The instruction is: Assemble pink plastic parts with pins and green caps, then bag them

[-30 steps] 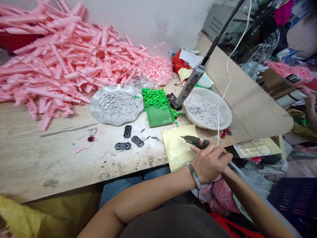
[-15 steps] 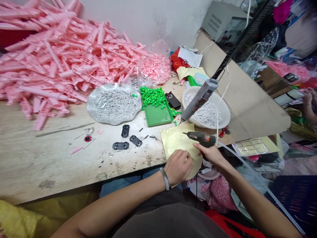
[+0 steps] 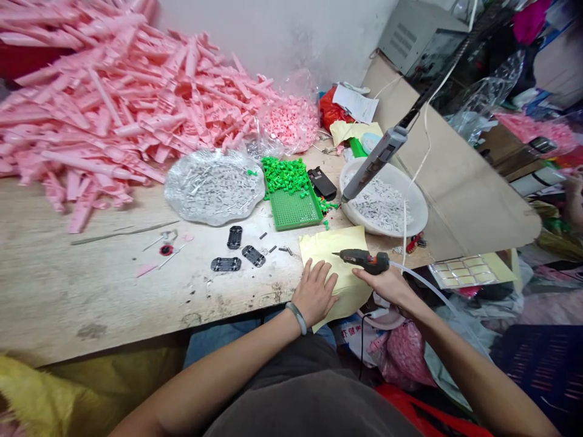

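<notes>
Right at the near edge of the wooden bench [image 3: 91, 303], the right hand [image 3: 385, 286] wraps a light plastic hot glue gun [image 3: 364, 261] by its handle, nozzle pointing left, while the left hand [image 3: 315, 293] presses spread-fingered on one soft, thin yellow sheet [image 3: 328, 247]; three black plates [image 3: 253, 256] lie just left.

Glue gun [image 3: 364, 261] handle mostly buried inside the right grip [image 3: 387, 284], so no telling how the fingers sit on the trigger. Under the left grip [image 3: 314, 292], part of the yellow sheet [image 3: 330, 252] hidden. Well left of both grips, pink plastic pile [image 3: 113, 109] chopped off by the top edge. Just left of them, small dark bits [image 3: 273, 249] too tiny to make out. Far right, another person's hand [image 3: 574, 197] cut off by the frame.
</notes>
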`<state>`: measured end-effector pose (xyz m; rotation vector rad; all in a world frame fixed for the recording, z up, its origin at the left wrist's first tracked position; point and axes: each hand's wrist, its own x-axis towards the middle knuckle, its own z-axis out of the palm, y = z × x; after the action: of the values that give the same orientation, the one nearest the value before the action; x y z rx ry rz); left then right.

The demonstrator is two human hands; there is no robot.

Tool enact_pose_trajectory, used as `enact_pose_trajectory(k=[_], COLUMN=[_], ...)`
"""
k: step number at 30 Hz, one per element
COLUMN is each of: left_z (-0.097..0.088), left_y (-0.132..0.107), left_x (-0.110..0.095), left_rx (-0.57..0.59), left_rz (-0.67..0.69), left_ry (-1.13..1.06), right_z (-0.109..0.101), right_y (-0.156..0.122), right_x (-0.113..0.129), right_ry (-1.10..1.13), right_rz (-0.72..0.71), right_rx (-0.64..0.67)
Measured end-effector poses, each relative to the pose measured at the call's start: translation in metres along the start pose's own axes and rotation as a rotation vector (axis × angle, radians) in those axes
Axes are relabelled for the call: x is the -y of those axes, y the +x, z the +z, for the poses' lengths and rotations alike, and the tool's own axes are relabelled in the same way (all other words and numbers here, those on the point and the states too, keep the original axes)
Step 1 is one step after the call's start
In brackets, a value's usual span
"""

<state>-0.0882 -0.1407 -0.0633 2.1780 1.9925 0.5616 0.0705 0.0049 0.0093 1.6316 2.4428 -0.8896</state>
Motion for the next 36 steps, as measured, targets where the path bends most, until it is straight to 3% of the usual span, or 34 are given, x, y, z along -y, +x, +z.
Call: enact_pose_trajectory(k=[15,26,32,36], left_z=[-0.005,-0.004,-0.003,-0.003], left_y=[0.0,-0.001,-0.001,-0.001], left_x=[0.0,0.001,0.001,0.001], left_rx=[0.004,0.005,0.007,0.006], left_rz=[-0.002,-0.002,-0.001,-0.002], left_ry=[-0.007,-0.008,-0.009,-0.015], right_z=[-0.002,0.001,-0.001,-0.003], right_y=[-0.007,-0.002,-0.005,-0.005], right_x=[0.02,0.001,0.002,0.004], right_ry=[-0.181,0.072,-0.004,-0.047], right_rz=[0.074,-0.056,0.044,0.024], right_rx=[0.045,0.064,-0.037,-0.009])
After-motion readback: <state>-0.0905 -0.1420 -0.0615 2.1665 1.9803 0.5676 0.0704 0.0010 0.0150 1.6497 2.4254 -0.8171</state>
